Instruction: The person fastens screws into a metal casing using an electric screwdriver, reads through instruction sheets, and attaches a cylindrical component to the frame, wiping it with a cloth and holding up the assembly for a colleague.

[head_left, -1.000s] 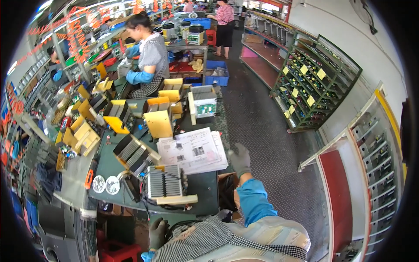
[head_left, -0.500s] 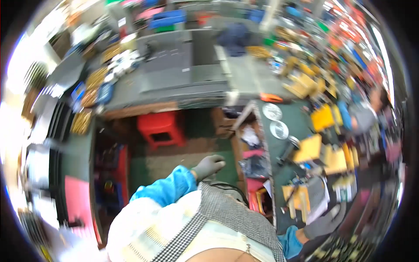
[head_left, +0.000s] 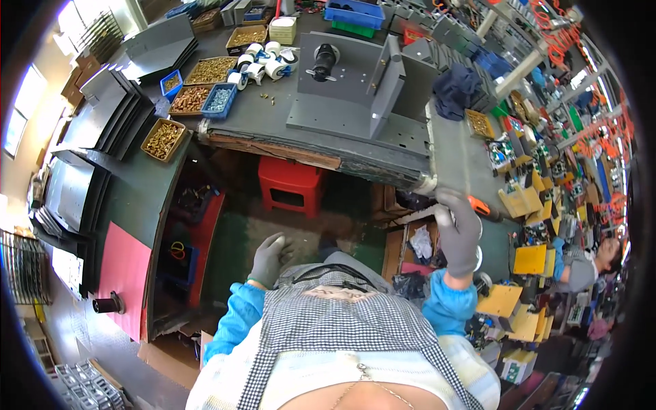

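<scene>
My left hand (head_left: 272, 258), in a grey glove and blue sleeve cover, hovers in front of my apron over the gap between the benches. Its fingers are loosely bent and slightly apart, with nothing seen in them. My right hand (head_left: 458, 232), gloved the same way, is raised by the corner of the right bench. Its fingers bend to the left, apart from the thumb, and nothing shows between them. Just beyond it lies an orange-and-black tool (head_left: 480, 206), its kind unclear. A grey metal housing (head_left: 348, 89) with a black cylindrical fitting (head_left: 325, 61) stands on the far bench.
A red stool (head_left: 292, 179) is under the far bench. Trays of brass-coloured parts (head_left: 164, 140), a blue tray of silver parts (head_left: 219, 100) and white casters (head_left: 256, 61) occupy the left corner. A pink sheet (head_left: 123, 273) covers part of the left bench. Another person (head_left: 581, 270) sits far right.
The view has swung round and sharpened. My right hand has come up from low on the right to the right bench's corner. My left hand is now nearer my left side.
</scene>
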A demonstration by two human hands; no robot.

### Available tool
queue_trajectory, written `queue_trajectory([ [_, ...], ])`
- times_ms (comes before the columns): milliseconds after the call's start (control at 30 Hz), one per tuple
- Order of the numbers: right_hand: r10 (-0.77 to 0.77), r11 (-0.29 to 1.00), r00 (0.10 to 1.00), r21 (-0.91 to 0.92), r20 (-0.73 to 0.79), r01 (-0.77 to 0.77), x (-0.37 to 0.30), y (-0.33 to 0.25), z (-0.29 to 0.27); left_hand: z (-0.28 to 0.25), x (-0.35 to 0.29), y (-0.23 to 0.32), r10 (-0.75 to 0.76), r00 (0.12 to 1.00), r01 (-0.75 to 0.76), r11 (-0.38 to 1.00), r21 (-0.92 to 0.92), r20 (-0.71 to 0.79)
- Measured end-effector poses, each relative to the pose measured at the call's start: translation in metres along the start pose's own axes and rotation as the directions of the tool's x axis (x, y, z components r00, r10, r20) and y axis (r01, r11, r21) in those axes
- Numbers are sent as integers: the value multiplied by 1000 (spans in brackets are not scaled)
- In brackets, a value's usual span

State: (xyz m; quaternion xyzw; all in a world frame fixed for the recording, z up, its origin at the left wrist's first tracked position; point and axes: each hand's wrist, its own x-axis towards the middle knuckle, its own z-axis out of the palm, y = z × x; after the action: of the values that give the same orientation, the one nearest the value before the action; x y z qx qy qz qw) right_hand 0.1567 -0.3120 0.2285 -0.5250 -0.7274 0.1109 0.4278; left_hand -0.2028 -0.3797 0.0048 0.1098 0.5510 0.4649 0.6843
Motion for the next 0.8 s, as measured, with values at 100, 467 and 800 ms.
queue_trajectory([
  [100,-71,982,996,177,56,60,53,26,46,-20,17,-12,14,996,-30,980,-195,-84],
  [467,-57,918,920,383,387,-104,189,113,140,107,88,121,206,951,-227,971,-68,-229],
  [800,-157,950,938,306,309,59,245,113,235,182,153,228,323,946,-323,945,47,-2],
])
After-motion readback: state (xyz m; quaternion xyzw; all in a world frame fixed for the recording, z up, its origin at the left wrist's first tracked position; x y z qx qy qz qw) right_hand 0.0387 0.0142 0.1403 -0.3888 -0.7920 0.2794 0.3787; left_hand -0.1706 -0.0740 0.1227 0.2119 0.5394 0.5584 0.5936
